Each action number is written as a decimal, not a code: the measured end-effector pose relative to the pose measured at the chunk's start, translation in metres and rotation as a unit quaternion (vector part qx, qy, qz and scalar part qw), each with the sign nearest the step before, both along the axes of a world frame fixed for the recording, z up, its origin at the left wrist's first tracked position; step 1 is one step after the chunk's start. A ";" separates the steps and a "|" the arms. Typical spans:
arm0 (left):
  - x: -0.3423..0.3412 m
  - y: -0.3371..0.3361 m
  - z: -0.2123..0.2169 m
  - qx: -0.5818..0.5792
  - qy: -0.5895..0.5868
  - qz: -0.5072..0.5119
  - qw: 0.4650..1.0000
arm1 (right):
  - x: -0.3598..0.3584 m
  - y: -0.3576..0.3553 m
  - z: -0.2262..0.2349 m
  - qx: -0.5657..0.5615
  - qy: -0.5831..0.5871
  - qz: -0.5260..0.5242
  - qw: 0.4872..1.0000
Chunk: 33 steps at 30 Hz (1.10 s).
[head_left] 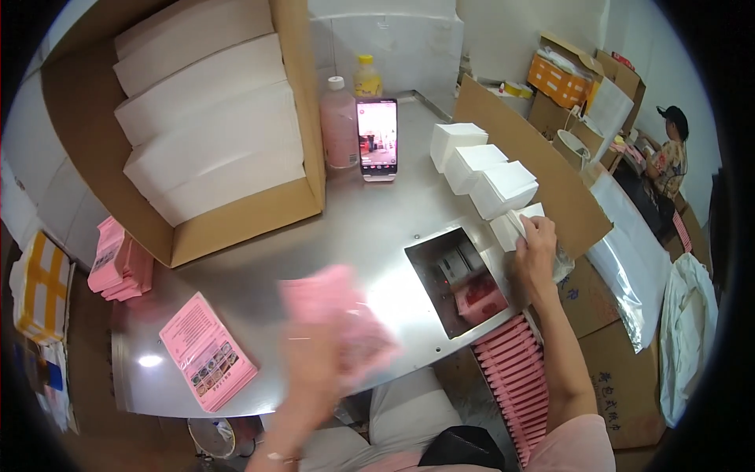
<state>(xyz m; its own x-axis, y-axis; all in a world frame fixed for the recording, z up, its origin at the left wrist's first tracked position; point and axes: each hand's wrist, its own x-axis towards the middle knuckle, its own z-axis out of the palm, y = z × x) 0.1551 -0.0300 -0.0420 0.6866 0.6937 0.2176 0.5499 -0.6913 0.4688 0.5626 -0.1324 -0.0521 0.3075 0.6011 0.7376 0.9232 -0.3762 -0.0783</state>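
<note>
- Held in the left hand (311, 366) above the tabletop (314, 236), near its front edge: a flat pink packet (334, 295), glossy as clear film in parts, smeared by motion blur.
- Closed around the packet's near side with the left grip; exact finger placement too blurred to tell.
- Resting on a small block of white paper (502, 234) with the right hand (539, 240), fingers bent, grip narrow; impossible to tell whether pinching a sheet.
- Just beyond, in a row: three squarish white paper stacks (478, 167), matte and crisp-edged.
- Between the hands, cut into smooth, shiny metal: a rectangular opening (429, 287), with a pink-and-red packet (480, 299) inside.
- Toward the left: a neat slab of printed pink cards (206, 350).
- Farther back: a brown cardboard box (244, 236) of long white blocks (216, 145), and an upright phone (378, 138).
</note>
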 end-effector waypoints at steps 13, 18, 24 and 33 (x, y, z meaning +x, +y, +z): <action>0.065 -0.026 -0.013 0.104 -0.050 -0.040 0.993 | -0.186 0.029 0.002 -0.155 -0.013 0.318 0.935; 0.058 -0.012 -0.018 0.162 0.008 -0.041 0.986 | -0.168 0.005 0.011 -0.121 0.044 0.447 0.885; 0.059 -0.020 -0.007 0.146 0.010 0.049 0.988 | -0.031 0.009 0.011 -0.094 -0.101 -0.099 0.985; 0.054 -0.014 0.001 0.174 -0.005 0.015 0.985 | -0.005 0.003 -0.001 -0.075 0.037 -0.028 0.996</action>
<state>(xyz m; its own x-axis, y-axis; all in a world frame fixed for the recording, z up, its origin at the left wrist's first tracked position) 0.2092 -0.0445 -0.0412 0.6627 0.5960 0.4534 0.5695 -0.7943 0.2118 0.5576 -0.1293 -0.0532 0.3939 0.6828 0.6153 0.8940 -0.4402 -0.0837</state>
